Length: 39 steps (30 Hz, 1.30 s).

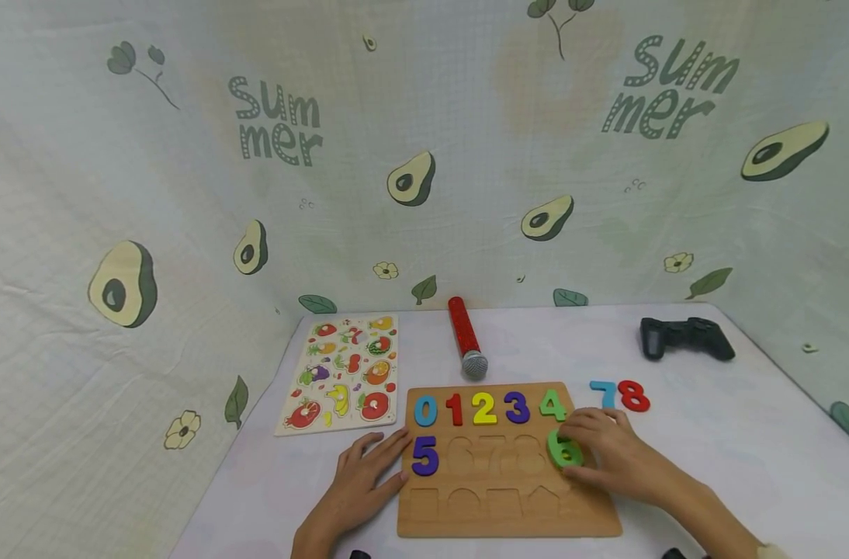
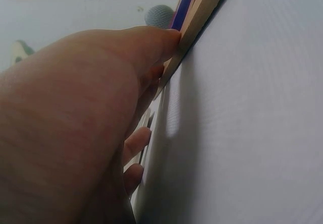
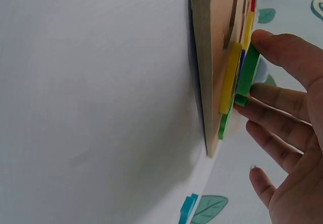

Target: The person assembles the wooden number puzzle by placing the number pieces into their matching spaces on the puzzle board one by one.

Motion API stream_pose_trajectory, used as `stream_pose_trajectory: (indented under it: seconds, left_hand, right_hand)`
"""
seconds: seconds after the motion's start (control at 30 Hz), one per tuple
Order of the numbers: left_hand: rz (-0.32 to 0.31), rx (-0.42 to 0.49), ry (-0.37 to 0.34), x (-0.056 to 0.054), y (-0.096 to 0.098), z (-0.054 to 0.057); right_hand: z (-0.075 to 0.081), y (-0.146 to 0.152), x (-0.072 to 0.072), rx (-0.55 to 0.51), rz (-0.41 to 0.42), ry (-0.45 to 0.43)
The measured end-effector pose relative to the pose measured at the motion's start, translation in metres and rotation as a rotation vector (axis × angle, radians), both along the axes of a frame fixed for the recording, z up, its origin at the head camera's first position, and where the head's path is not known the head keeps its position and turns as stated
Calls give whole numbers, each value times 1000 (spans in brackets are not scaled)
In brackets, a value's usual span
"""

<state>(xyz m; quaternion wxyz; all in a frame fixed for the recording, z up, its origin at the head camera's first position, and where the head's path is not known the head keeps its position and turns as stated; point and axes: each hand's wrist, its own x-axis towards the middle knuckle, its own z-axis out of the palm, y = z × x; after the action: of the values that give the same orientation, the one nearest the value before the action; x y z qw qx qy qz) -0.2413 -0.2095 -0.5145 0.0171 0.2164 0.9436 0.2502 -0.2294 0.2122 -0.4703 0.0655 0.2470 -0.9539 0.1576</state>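
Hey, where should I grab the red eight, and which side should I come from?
Probably pinch the outer edges of its two loops, coming down from above and the right. The red eight appears to lie flat on the table, so its rim is what you can hold. The blue seven sits close on its left, while bare table lies to its right.

this looks like a tabletop play corner; the wider room is hidden. an avocado-print cloth (image 1: 466,101) hangs behind a pale table (image 1: 550,341) bearing a number board (image 1: 508,526), fruit puzzle (image 1: 351,363) and game controller (image 1: 686,335).
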Motion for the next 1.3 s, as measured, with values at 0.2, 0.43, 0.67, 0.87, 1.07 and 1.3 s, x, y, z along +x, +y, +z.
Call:
stream_pose_trajectory:
  seconds: [0.2,0.43,0.67,0.87,1.07,1.3]
  left_hand:
    - [1,10,25,2,1,-1]
    - [2,-1,-7,1,1,1]
    - [4,-10,-19,0,1,3]
    - [8,-12,-13,1,1,2]
    - [1,6,16,2,1,-1]
    - [0,8,3,0,0,-2]
  right_hand:
    - [-3,-9,-2,1,20,5]
    - [-6,-17,-3,-10,36,-13]
    - [-3,-25,-4,-21,56,-37]
    - [-2,-36,-5,-44,87,-34]
    - [-3,-46,-7,-45,103,-63]
    - [-3,-58,-10,-47,129,-51]
